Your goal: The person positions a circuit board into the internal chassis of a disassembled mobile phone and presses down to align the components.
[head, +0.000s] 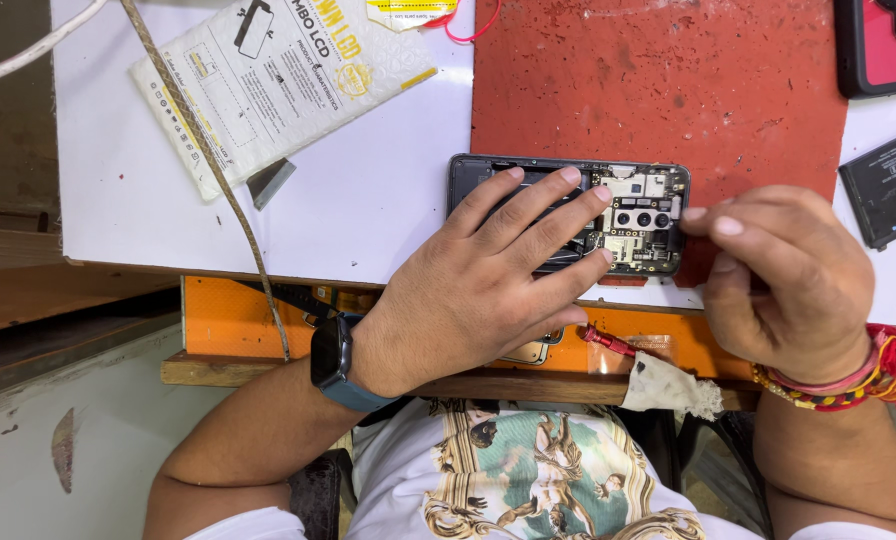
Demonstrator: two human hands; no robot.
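1. Head view looks down on an opened phone, a flat dark rectangle with its back cover off, lying across the near edge of a white tabletop and a scuffed red mat
2. Inside the phone's shell sit a metal-shielded board and a row of round camera lenses, toward its right end
3. Left hand lies flat and open on the phone, fingers spread over its left and middle part, gripping nothing; a dark smartwatch is on that wrist
4. Right hand is curled at the phone's right end, fingertips pinched together; whether it holds anything, I cannot tell
5. Far left lies a white padded pouch with yellow print, crinkled and soft-looking
6. Far right rests a flat black battery
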